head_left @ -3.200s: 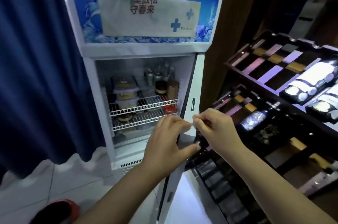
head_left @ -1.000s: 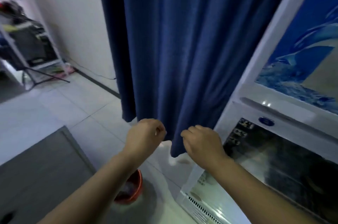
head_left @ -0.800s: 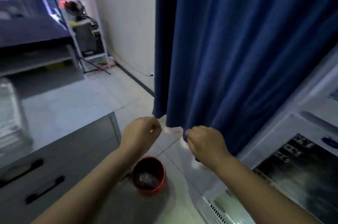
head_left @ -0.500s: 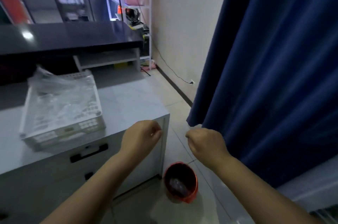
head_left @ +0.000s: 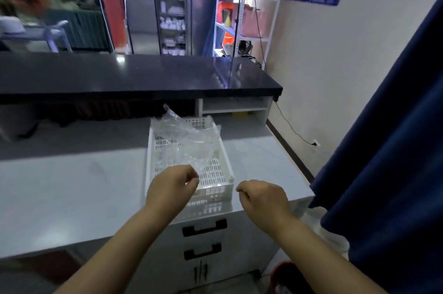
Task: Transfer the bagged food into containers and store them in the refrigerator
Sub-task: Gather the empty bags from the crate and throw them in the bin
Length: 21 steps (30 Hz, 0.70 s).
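We are holding our left hand (head_left: 171, 188) and right hand (head_left: 263, 200) over the bench (head_left: 72, 185), fingers (head_left: 189, 175) curled on nothing (lower centre), probably poised for the crumpled bags (head_left: 191, 142) in the basket (head_left: 226, 164).

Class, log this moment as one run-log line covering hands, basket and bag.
left hand: curled, empty | right hand: curled, empty | white basket: on counter | clear bag: crumpled in basket

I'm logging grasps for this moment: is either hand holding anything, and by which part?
Nothing visible. The left hand and right hand are both curled and empty, near the white basket of clear bags.
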### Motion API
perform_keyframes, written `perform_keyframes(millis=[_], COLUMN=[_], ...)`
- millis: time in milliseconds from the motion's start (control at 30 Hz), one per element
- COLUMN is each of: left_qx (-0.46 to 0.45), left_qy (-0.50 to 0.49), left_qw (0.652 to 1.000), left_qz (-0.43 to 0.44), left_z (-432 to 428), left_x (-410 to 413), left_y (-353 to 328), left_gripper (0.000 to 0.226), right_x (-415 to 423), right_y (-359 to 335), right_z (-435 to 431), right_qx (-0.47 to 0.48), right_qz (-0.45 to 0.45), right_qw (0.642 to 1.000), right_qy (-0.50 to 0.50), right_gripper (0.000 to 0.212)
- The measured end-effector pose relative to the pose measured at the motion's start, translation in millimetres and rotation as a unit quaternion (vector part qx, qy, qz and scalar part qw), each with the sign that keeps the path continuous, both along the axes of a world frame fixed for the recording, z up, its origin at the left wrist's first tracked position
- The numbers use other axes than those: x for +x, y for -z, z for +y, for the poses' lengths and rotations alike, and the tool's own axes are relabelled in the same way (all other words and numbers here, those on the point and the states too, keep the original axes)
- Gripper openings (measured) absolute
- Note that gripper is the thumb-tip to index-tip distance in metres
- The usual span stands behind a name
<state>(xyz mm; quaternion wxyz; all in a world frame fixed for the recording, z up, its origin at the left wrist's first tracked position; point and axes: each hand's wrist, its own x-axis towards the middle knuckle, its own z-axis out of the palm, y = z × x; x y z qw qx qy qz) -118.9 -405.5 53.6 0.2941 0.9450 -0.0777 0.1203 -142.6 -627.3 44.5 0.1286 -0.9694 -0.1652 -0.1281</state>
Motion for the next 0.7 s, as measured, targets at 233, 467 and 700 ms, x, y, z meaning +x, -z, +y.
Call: perform_keyframes(millis=[233, 467, 700], left_qx=[-0.005, -0.017, 0.030], left_qy=[-0.056, -0.145, -0.198], left_qw=[0.998, 0.989, 0.980], left_qz=[0.020, 0.021, -0.018], left_z=[39, 69, 71], left_x=[33, 84, 150], left_y=[15, 16, 12], left_gripper=[0.007, 0.010, 0.012], right_x=[65, 170, 270], right_y=[-5, 3, 22], right_z=[34, 81, 108], right_qx=[0.024, 0.074, -0.098], right_qz=[0.015, -0.036, 0.031], right_qw=[0.999, 0.996, 0.995], right_qy=[-0.019, -0.029, -0.008], right_gripper=[0.021, 0.025, 0.066])
